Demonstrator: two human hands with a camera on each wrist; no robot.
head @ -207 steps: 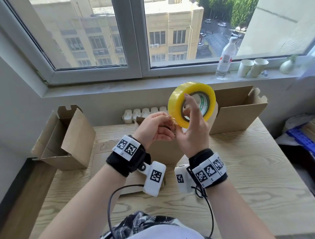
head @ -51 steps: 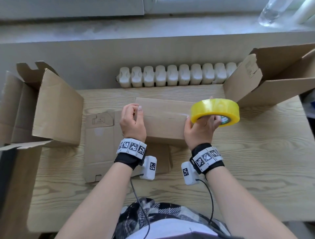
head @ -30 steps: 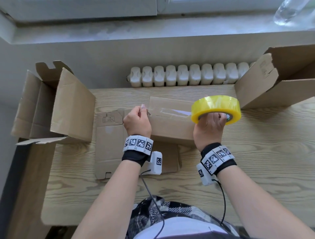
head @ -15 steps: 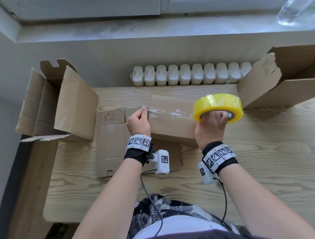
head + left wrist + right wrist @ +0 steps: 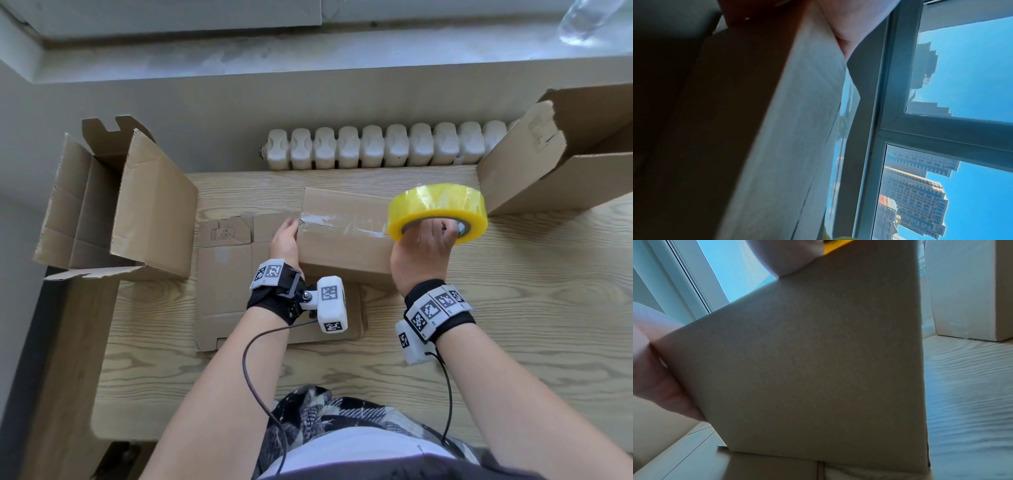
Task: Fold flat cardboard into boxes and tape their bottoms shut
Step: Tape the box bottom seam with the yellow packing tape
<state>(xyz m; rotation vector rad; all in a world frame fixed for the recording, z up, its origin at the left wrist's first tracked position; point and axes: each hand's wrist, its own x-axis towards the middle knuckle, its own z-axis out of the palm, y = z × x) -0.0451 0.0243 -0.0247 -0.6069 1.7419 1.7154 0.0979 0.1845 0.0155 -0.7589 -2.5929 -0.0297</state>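
A brown cardboard box [image 5: 342,250] stands bottom up at the table's middle, and its near wall [image 5: 818,361] fills the right wrist view. A clear tape strip [image 5: 342,224] runs across its top seam. My left hand [image 5: 286,236] lies with straight fingers against the box's left edge, pressing the strip's end there; it also shows beside the box wall [image 5: 653,369]. My right hand [image 5: 421,253] grips the yellow tape roll [image 5: 438,210] above the box's right end, the strip still joined to the roll.
Flat cardboard [image 5: 229,291] lies under the box. An open box [image 5: 120,205] lies on its side at the left, another open box [image 5: 548,164] at the back right. White bottles [image 5: 383,149] line the table's far edge. A clear bottle [image 5: 582,20] stands on the sill.
The roll has been drawn to the right and the strip now spans the box top. My left hand has slid down to the box's left edge, holding the tape end.
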